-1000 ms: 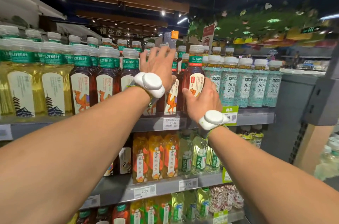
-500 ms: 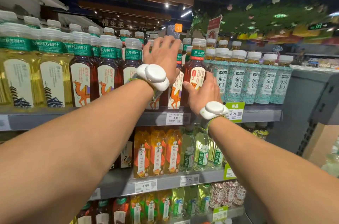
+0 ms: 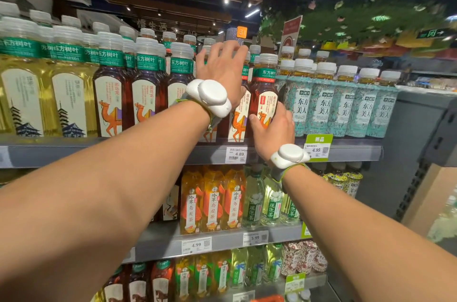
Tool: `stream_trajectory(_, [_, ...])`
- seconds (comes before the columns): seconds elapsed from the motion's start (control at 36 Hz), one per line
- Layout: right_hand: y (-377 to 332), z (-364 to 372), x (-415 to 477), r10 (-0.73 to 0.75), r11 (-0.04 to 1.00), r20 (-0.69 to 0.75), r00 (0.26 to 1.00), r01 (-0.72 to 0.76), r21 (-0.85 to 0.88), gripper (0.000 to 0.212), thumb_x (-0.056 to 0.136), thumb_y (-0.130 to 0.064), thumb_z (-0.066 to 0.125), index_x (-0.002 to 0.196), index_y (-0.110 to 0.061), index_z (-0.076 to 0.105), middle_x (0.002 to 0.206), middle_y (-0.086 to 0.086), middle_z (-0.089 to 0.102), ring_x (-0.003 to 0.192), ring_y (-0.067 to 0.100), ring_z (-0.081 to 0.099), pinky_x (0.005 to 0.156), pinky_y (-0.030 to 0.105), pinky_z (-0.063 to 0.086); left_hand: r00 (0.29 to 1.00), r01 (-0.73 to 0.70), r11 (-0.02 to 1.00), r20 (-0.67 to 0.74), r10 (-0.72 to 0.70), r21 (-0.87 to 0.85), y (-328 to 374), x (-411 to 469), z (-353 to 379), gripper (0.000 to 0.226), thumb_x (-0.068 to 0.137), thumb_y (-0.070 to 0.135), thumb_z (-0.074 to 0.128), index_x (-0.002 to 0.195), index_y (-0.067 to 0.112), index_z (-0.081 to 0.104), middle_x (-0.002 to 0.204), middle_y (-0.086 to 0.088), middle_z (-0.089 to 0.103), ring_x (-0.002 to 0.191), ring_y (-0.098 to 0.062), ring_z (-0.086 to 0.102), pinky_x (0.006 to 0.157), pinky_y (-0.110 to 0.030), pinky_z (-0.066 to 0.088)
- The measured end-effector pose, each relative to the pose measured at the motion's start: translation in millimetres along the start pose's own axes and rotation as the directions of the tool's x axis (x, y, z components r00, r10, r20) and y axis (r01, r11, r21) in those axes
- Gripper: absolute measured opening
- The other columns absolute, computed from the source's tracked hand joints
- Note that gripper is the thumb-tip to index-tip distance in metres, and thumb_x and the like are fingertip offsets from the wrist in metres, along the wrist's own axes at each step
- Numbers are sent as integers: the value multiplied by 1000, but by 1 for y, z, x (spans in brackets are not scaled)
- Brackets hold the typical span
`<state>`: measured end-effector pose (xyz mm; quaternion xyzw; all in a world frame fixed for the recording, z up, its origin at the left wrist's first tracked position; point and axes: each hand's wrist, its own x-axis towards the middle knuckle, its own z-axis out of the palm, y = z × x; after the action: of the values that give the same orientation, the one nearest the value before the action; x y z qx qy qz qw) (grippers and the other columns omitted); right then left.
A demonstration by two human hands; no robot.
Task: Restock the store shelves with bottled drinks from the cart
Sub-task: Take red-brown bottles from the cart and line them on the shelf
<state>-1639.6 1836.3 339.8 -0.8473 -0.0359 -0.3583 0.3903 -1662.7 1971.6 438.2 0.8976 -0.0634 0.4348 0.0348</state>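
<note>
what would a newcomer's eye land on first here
The right hand grips a dark camel-label bottle at the front of the top shelf, and the left hand lies against the neighbouring bottles. A white device sits on each wrist. Turquoise bottles stand to the right, yellow bottles to the left.

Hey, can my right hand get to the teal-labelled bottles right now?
Probably yes, once freed: the right hand grips the camel-label tea bottle right beside the teal-labelled bottles, whose fronts stand unblocked at the shelf edge.
</note>
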Motion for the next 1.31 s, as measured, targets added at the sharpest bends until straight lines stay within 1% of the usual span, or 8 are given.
stream_trajectory(0.22, [-1, -3, 2, 69, 998, 2, 998, -69, 3, 68, 86, -46, 74, 135, -7, 47, 129, 15, 57, 118, 36, 54, 92, 41, 44, 1000, 2, 1000, -29, -1, 30, 2, -2, 5, 80, 85, 34, 77, 152, 25, 34, 157, -1, 33, 147, -27, 26, 122, -51, 19])
stream_trajectory(0.39, [-11, -9, -1, 114, 993, -8, 993, -114, -29, 63, 87, -40, 75, 130, -4, 48, 130, 16, 54, 118, 35, 54, 93, 39, 43, 999, -5, 999, -53, 7, 38, 3, -14, 5, 88, 85, 20, 75, 157, 19, 24, 161, -2, 29, 153, -25, 17, 122, -46, 16])
stream_trajectory(0.58, [-39, -15, -7, -16, 998, -140, 990, 25, 65, 44, 88, -36, 74, 116, -9, 52, 121, 12, 54, 110, 31, 54, 85, 34, 36, 999, -35, 999, -11, 35, 0, -1, -32, 4, 89, 88, 19, 73, 159, 17, 19, 164, -1, 22, 155, -26, 11, 121, -44, 21])
stream_trajectory(0.83, [-63, -18, -10, -112, 990, -77, 991, 118, 76, 38, 91, -36, 70, 115, -10, 58, 117, 14, 57, 104, 34, 56, 80, 33, 33, 998, -35, 998, 41, 37, -49, -11, -45, -13, 76, 95, 21, 64, 158, 14, 22, 164, -1, 23, 152, -24, 15, 117, -43, 33])
stream_trajectory(0.92, [-72, -18, -12, -155, 980, -88, 984, 164, 111, 36, 91, -34, 70, 112, -7, 60, 114, 14, 60, 105, 33, 56, 83, 34, 35, 1000, -2, 996, 17, 3, -92, -19, -51, -19, 66, 96, 22, 61, 154, 13, 31, 159, -2, 32, 145, -26, 27, 111, -45, 38])
stream_trajectory(1.08, [-118, -10, -18, -303, 940, -104, 947, 315, 134, 29, 92, -36, 69, 109, -13, 65, 108, 4, 65, 98, 23, 61, 76, 31, 41, 976, 118, 984, -169, -141, -134, -55, -51, -43, 34, 100, 19, 52, 133, 13, 52, 134, -6, 51, 124, -29, 46, 92, -46, 47])
stream_trajectory(1.17, [-143, -2, -15, -357, 923, -100, 929, 367, 119, 30, 93, -37, 67, 111, -13, 66, 109, 3, 69, 100, 24, 62, 73, 25, 32, 943, 233, 964, -213, -256, -124, -80, -46, -56, 31, 101, 20, 53, 131, 16, 54, 133, -8, 52, 122, -32, 50, 82, -45, 44])
stream_trajectory(1.31, [-174, 14, 0, -337, 941, -43, 941, 338, 23, 36, 96, -37, 63, 125, -15, 59, 117, 7, 68, 107, 29, 61, 73, 30, 34, 911, 362, 929, -181, -371, -79, -113, -42, -66, 29, 103, 27, 54, 130, 17, 53, 135, -8, 49, 110, -37, 60, 75, -44, 43])
